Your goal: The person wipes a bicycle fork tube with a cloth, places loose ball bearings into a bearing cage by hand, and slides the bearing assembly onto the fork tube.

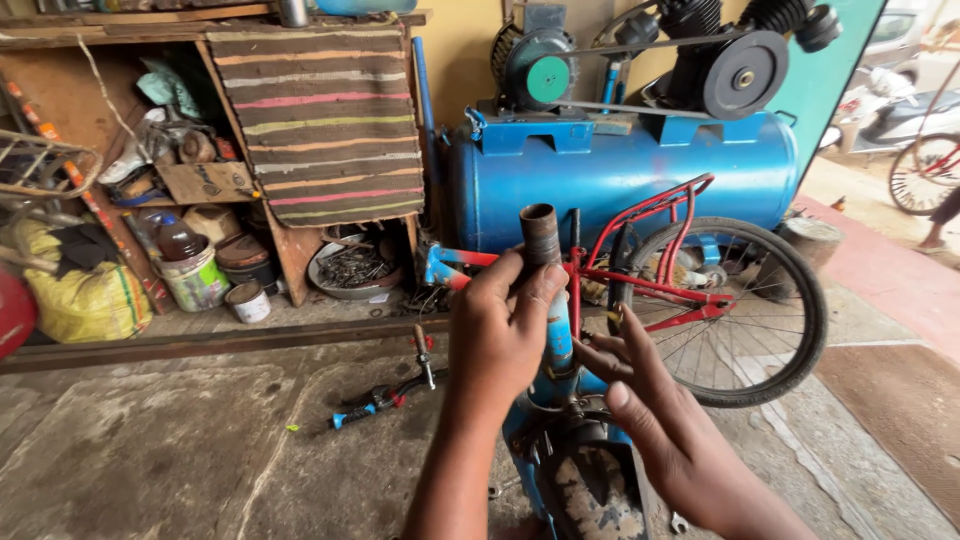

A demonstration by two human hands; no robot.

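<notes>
**Left hand on a rusty steel tube at the bicycle frame**

The left hand (500, 335) is closed around a short metal tube (540, 236), thumb and fingers wrapped about its lower part. The tube stands nearly upright at the top of the blue bicycle frame (560, 345), its open, round mouth uppermost; its surface is dark brown and rust-mottled, with a duller, greyer band near the rim. The right hand (640, 395) is open beside it, fingers spread and slightly curled, holding nothing, its fingertips just short of the blue frame.

Below the hands the frame runs down to a worn blue mudguard (590, 495) with chipped paint. Behind the tube lie red frame tubes and a red rear carrier (655, 215), and a spoked rear wheel (735, 310) with a black tyre stands to the right. A blue-handled tool (375, 402) lies on the concrete floor (150, 450) to the left. A large blue air compressor tank (620, 170) stands against the wall behind, and a cluttered wooden shelf (290, 250) draped with a striped cloth (325, 120) holds tins and scrap at the left.
</notes>
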